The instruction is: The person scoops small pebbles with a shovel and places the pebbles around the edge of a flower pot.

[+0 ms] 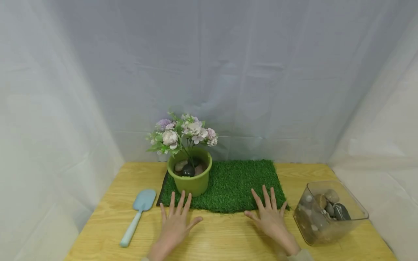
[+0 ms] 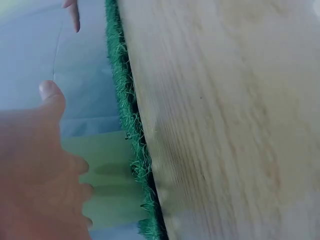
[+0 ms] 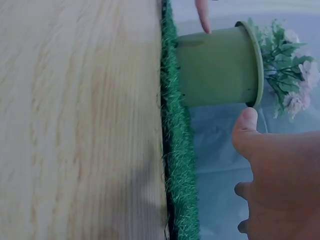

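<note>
A green flower pot (image 1: 192,185) stands on the left part of an artificial grass mat (image 1: 241,185). Stones (image 1: 188,170) lie inside it around the stems of pale pink and purple flowers (image 1: 183,134). My left hand (image 1: 174,226), fingers spread, is in front of the pot and holds nothing. In the left wrist view its thumb (image 2: 50,92) points up beside the mat's edge. My right hand (image 1: 271,219) is also spread and bare, near the mat's front right corner. Whether either hand touches the mat or table cannot be told.
On the left of the wooden table (image 1: 225,239) lies a small trowel (image 1: 138,214) with a blue blade and pale handle. A clear plastic container (image 1: 330,214) holding several stones stands at the right. White curtains (image 1: 228,72) enclose the back and sides.
</note>
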Demonstrator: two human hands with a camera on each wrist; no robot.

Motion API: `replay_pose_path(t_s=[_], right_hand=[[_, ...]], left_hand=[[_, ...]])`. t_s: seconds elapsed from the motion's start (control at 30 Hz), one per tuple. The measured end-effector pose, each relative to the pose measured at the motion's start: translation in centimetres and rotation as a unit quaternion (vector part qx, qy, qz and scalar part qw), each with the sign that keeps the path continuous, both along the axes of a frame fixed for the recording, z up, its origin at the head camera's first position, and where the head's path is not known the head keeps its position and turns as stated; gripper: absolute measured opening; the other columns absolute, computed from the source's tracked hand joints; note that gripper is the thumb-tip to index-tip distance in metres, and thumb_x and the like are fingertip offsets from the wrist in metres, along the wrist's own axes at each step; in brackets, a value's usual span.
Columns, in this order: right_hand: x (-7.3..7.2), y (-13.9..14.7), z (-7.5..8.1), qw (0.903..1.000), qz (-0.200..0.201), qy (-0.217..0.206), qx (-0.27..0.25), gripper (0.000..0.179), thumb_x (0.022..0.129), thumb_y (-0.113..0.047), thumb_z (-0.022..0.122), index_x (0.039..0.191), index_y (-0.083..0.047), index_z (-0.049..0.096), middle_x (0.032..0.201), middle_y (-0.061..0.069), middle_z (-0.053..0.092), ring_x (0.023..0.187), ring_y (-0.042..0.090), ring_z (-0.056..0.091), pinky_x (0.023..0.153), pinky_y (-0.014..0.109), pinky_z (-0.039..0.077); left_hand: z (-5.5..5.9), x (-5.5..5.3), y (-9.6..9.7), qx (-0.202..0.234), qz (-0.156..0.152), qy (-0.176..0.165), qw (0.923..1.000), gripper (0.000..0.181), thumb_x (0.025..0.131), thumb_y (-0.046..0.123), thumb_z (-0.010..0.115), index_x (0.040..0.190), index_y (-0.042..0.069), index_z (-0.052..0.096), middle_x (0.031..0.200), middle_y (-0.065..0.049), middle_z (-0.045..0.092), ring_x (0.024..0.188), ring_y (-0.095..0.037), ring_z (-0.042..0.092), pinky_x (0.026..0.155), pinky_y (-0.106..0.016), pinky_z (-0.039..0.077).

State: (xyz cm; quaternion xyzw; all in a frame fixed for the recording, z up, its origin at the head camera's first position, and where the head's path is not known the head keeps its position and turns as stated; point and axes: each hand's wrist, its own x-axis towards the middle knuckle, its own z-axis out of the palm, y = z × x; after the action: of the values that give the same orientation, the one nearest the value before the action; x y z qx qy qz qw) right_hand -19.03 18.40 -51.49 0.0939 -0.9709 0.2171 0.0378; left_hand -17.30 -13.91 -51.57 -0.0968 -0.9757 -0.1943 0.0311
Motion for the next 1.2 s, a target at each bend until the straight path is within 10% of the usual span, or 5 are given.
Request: replay_pose_path(t_s=[0.33,0.57,0.83,1.2], right_hand=[[-1.1,0.5,1.7,0.9958,0.011,-0.034,-0.084,0.076,0.100,-0.044,0.061,0.161,-0.014,0.028,0.165,0.026,0.013,0.149,0.053,0.011,0.105,0.080,0.019],[-2.5,0.4,3.0,0.9816,0.018,-0.026,-0.188,0.061,0.104,-0.043,0.056,0.155,-0.013,0.042,0.146,0.019,0.054,0.126,0.041,0.058,0.095,0.057,0.049],[-5.4,-2.1,4.3,0.9100,0.062,-0.073,-0.403,0.044,0.105,-0.028,0.057,0.143,-0.005,0.055,0.127,0.023,0.066,0.103,0.036,0.070,0.081,0.041,0.060],[-10.4,-7.5,5.5,0.8520,0.050,-0.134,-0.504,0.039,0.107,-0.020,0.054,0.142,-0.002,0.057,0.131,0.027,0.061,0.104,0.035,0.069,0.090,0.048,0.057]], left_hand=[[2.1,-0.8,-2.5,0.117,-0.030,-0.027,0.9923,0.067,0.103,0.047,0.055,0.156,0.009,0.039,0.162,-0.015,0.032,0.151,-0.046,0.016,0.112,-0.076,0.009],[4.5,-1.0,-5.4,0.276,0.011,-0.043,0.9602,0.047,0.108,0.040,0.048,0.141,0.008,0.059,0.139,-0.015,0.061,0.126,-0.035,0.059,0.102,-0.054,0.048],[5.9,-2.5,-7.8,0.425,0.065,-0.035,0.9022,0.043,0.109,0.031,0.049,0.135,-0.001,0.060,0.128,-0.022,0.066,0.107,-0.021,0.068,0.087,-0.035,0.058],[6.3,-5.5,-8.7,0.500,0.105,-0.055,0.8581,0.043,0.109,0.023,0.049,0.142,-0.005,0.051,0.133,-0.022,0.061,0.097,-0.005,0.065,0.089,-0.029,0.056]])
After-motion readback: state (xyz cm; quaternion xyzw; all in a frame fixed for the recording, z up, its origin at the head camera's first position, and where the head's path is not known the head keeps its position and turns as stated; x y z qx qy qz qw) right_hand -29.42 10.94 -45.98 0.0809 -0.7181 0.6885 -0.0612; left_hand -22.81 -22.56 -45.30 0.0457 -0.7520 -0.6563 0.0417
